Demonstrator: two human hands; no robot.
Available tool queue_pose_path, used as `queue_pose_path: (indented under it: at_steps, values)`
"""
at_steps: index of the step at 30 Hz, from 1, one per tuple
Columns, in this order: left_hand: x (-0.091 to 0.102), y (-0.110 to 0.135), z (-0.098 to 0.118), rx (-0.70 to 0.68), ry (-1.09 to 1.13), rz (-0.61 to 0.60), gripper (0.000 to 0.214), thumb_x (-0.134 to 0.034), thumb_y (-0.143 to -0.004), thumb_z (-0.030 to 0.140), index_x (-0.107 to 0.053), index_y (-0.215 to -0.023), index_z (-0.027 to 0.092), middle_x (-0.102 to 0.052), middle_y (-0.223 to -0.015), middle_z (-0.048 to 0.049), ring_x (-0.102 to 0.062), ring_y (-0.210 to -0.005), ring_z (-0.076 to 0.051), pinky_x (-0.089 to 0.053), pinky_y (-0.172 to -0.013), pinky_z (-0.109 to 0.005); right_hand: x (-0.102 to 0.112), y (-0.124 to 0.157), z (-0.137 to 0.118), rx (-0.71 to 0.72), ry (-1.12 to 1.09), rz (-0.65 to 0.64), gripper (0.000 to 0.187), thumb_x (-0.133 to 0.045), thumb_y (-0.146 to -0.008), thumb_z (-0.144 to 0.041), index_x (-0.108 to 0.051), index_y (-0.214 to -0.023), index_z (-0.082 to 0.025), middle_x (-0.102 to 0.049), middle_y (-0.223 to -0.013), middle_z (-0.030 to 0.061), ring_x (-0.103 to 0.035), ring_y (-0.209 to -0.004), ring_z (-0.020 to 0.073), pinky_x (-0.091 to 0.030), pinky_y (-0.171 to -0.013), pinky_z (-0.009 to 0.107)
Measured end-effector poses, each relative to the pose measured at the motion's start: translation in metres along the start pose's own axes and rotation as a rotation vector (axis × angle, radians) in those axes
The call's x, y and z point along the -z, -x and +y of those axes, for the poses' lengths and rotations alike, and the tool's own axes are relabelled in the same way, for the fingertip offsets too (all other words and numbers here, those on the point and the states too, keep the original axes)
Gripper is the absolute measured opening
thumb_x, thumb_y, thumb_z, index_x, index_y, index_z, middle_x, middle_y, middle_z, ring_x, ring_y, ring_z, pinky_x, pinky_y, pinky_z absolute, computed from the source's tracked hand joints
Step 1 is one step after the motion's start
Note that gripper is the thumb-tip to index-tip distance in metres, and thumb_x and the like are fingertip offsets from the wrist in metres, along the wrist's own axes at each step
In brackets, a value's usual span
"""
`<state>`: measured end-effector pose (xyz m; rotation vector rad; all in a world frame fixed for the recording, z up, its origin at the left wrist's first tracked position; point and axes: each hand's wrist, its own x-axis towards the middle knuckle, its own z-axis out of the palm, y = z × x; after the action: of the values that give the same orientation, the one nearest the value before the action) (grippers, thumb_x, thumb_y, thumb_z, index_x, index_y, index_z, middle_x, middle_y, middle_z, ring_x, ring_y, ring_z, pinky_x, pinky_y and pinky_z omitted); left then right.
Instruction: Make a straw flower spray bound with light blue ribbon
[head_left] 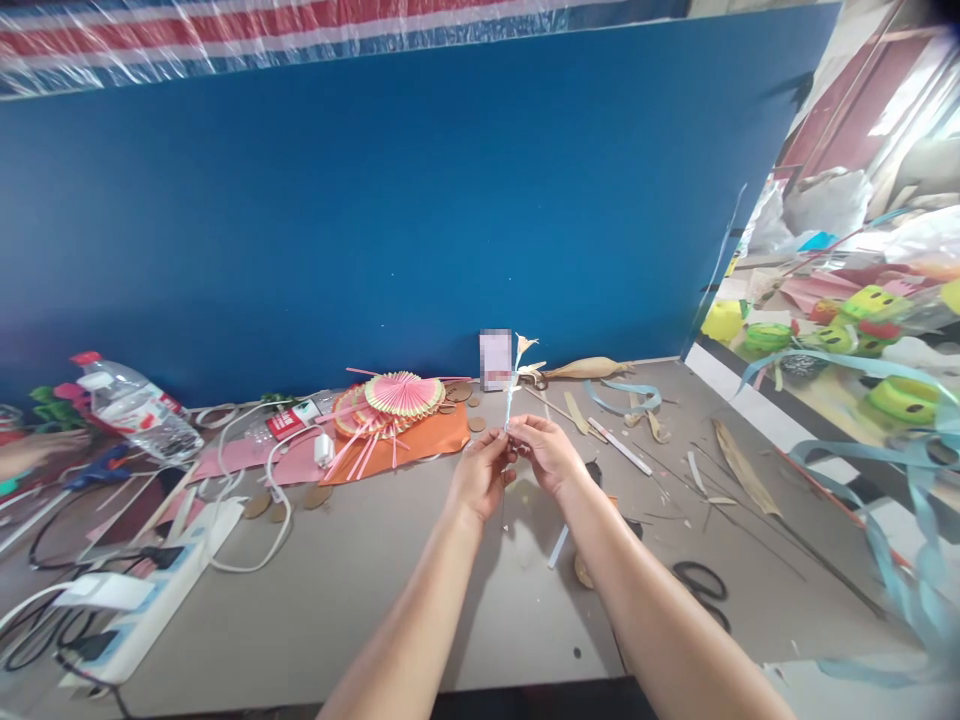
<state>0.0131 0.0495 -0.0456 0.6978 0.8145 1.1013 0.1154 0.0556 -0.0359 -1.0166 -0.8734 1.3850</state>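
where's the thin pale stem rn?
Head view, just right of centre: the thin pale stem stands roughly upright, held at its lower end by the left hand and right hand, right of the pink paper fan.

- Flower [526, 345], dial's centre: papery, matt
- Partition [480, 160], 12 o'clock: smooth, matt
- Bottle [142, 408], 9 o'clock: glossy plastic
- Power strip [169, 590], 8 o'clock: smooth plastic
- Tabletop [525, 625], 6 o'clock: smooth, matt

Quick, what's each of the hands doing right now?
Left hand: closed, holding the thin pale-blue stem near its lower end.
Right hand: closed, pinching the same stem.
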Motion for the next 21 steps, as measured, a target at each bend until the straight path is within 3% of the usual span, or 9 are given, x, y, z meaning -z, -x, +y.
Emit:
queue_pose_path:
  at_steps: [3,7,11,15,21]
  values:
    - [0.001,0.0,0.006,-0.02,-0.127,-0.013,0.022,-0.066,-0.058,0.029,-0.056,-0.072,0.016,-0.054,-0.067,0.0009,-0.052,-0.062,-0.009,-0.041,-0.053,-0.019,0.0,0.0,-0.001,0.045,0.073,0.044,0.012,-0.061,-0.053,-0.026,-0.053,-0.052,-0.017,-0.05,-0.049,-0.0034,-0.04,-0.045,0.0079,-0.031,-0.049,0.024]
    - [-0.001,-0.005,0.02,-0.224,-0.356,0.06,0.023,-0.065,-0.059,0.025,-0.058,-0.08,0.018,-0.057,-0.076,0.0001,-0.053,-0.068,-0.009,-0.041,-0.06,-0.019,0.002,0.001,0.0,0.107,0.226,0.139,0.007,-0.059,-0.054,-0.023,-0.056,-0.054,-0.017,-0.047,-0.046,-0.0053,-0.036,-0.045,0.0077,-0.027,-0.048,0.023]
    - [-0.001,-0.011,0.027,-0.413,-0.582,0.081,0.02,-0.065,-0.059,0.03,-0.059,-0.072,0.015,-0.059,-0.068,-0.0006,-0.053,-0.063,-0.01,-0.041,-0.061,-0.022,0.002,0.003,0.002,0.144,0.361,0.197,0.007,-0.058,-0.054,-0.024,-0.058,-0.055,-0.017,-0.043,-0.041,-0.0059,-0.031,-0.041,0.0077,-0.025,-0.046,0.024]
    - [-0.001,-0.013,0.026,-0.548,-0.76,0.16,0.018,-0.064,-0.059,0.032,-0.059,-0.064,0.015,-0.059,-0.061,-0.0013,-0.053,-0.057,-0.012,-0.04,-0.059,-0.022,-0.001,0.005,0.005,0.189,0.549,0.257,0.011,-0.055,-0.058,-0.028,-0.06,-0.059,-0.018,-0.048,-0.042,-0.0035,-0.037,-0.041,0.0105,-0.028,-0.047,0.025]
    - [-0.003,-0.012,0.026,-0.59,-0.925,0.218,0.02,-0.06,-0.063,0.035,-0.058,-0.062,0.015,-0.061,-0.057,-0.0018,-0.055,-0.054,-0.013,-0.039,-0.056,-0.023,-0.006,0.012,0.008,0.327,0.891,0.35,0.016,-0.049,-0.065,-0.029,-0.062,-0.065,-0.02,-0.062,-0.062,0.0023,-0.052,-0.056,0.0162,-0.036,-0.056,0.027]
